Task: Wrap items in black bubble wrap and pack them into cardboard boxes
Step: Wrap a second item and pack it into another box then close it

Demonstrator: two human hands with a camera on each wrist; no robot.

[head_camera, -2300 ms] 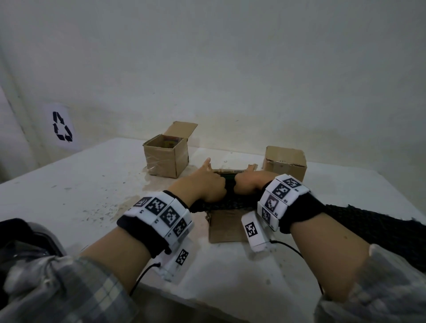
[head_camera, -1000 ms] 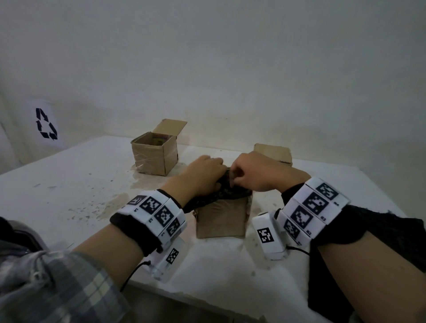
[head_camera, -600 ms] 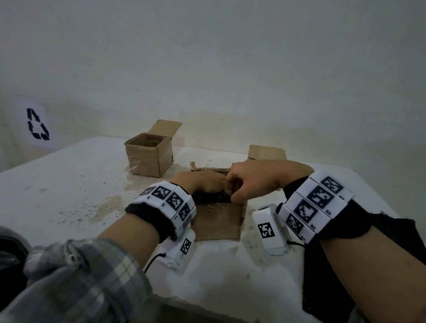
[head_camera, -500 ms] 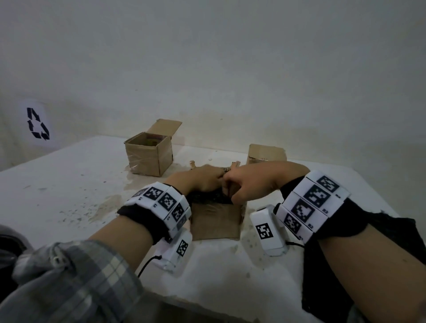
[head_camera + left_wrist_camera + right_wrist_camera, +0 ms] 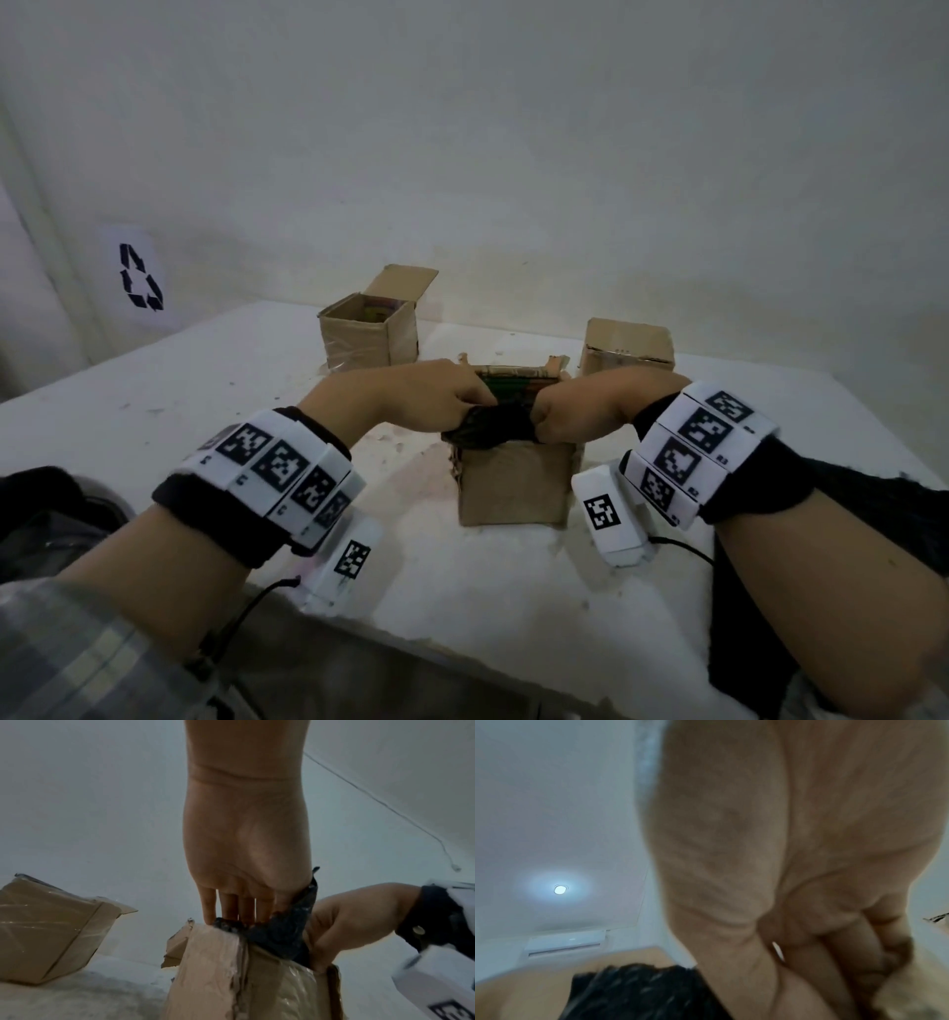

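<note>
An open cardboard box [image 5: 513, 485] stands in the middle of the white table [image 5: 215, 411]. A bundle of black bubble wrap [image 5: 493, 429] sits in its mouth, with a green item [image 5: 513, 386] showing behind it inside the box. My left hand [image 5: 462, 411] pinches the wrap from the left, its fingers [image 5: 231, 902] pointing straight down into the box. My right hand [image 5: 549, 419] grips the wrap [image 5: 280, 931] from the right with curled fingers. The right wrist view is blurred and shows curled fingers [image 5: 847, 947] above the black wrap [image 5: 634, 992].
An open box [image 5: 367, 336] holding something colourful stands at the back left. A closed box [image 5: 626, 344] stands at the back right. A loose sheet of black bubble wrap [image 5: 847, 514] lies under my right forearm. A recycling sign [image 5: 139, 277] hangs on the left wall.
Both hands stayed on the black bundle and worked it down into the box mouth. My right hand shifted from above the bundle to its right side.
</note>
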